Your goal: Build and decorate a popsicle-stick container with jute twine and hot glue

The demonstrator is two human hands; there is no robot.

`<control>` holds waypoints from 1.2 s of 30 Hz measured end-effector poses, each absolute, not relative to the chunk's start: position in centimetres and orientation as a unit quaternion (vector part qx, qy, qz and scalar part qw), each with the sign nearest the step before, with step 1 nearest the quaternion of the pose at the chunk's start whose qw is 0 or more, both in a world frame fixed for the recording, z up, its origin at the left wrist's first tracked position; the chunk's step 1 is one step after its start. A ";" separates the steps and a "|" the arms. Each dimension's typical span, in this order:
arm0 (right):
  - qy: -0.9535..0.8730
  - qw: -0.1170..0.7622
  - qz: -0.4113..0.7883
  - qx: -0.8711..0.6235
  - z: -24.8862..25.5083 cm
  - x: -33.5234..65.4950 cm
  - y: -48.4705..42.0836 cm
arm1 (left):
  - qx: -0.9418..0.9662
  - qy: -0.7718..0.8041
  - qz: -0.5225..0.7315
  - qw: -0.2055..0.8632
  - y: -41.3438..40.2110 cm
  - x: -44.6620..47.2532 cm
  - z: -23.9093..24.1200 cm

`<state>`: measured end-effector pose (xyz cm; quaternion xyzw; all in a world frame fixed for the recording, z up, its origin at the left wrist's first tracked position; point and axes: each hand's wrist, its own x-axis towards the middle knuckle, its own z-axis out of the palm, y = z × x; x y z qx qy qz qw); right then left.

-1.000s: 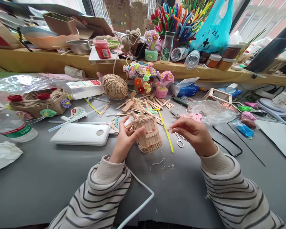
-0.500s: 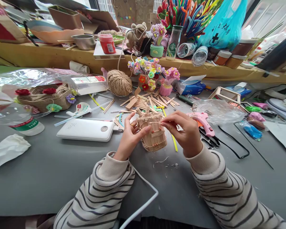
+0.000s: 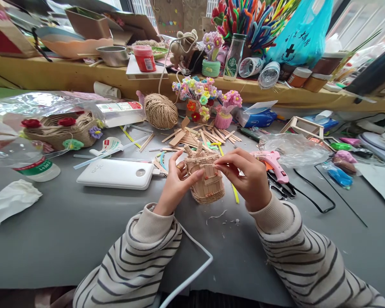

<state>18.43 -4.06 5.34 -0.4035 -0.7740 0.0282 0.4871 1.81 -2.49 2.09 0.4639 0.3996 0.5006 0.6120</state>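
Note:
A small bucket of wooden sticks (image 3: 214,187), bound with twine round its top and bottom, stands tilted on the grey table. My left hand (image 3: 177,182) grips its left side, thumb across the front. Small orange-red bits dot the front slats. At the bucket's upper right, my right hand (image 3: 244,175) is closed in a pinch at the front, thumb and forefinger against a thin strip there; what exactly is between the fingertips is too small to make out. Behind the bucket lies a pile of wooden craft sticks (image 3: 186,139).
To the right lies a pink glue gun (image 3: 277,167) near black-handled scissors (image 3: 284,188). A white power bank (image 3: 115,174) is at the left, with a ball of twine (image 3: 161,111) behind. A white cable (image 3: 192,278) crosses the front. Crumpled tissue (image 3: 14,201) lies far left.
My right hand has shifted very slightly left, its fingertips closer over the bucket's upper right. My left hand keeps its grip, and the bucket has hardly moved.

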 end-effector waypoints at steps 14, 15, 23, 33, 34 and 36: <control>-0.772 0.481 0.013 -0.416 5.4 18.2 -4.4 | 0.471 0.393 0.504 0.608 -2.7 1.9 2.2; -0.771 0.481 0.014 -0.417 5.3 18.1 -4.4 | 0.471 0.393 0.504 0.607 -2.7 1.9 2.2; -0.768 0.484 0.016 -0.420 5.5 18.0 -4.6 | 0.479 0.384 0.510 0.603 -2.7 1.8 2.1; -0.770 0.479 0.019 -0.421 5.4 17.9 -4.6 | 0.474 0.388 0.513 0.602 -2.9 1.9 2.3; -0.770 0.479 0.019 -0.421 5.4 18.0 -4.6 | 0.473 0.388 0.513 0.601 -2.9 1.9 2.3; -0.770 0.480 0.016 -0.420 5.4 18.0 -4.6 | 0.474 0.388 0.514 0.601 -2.9 1.9 2.2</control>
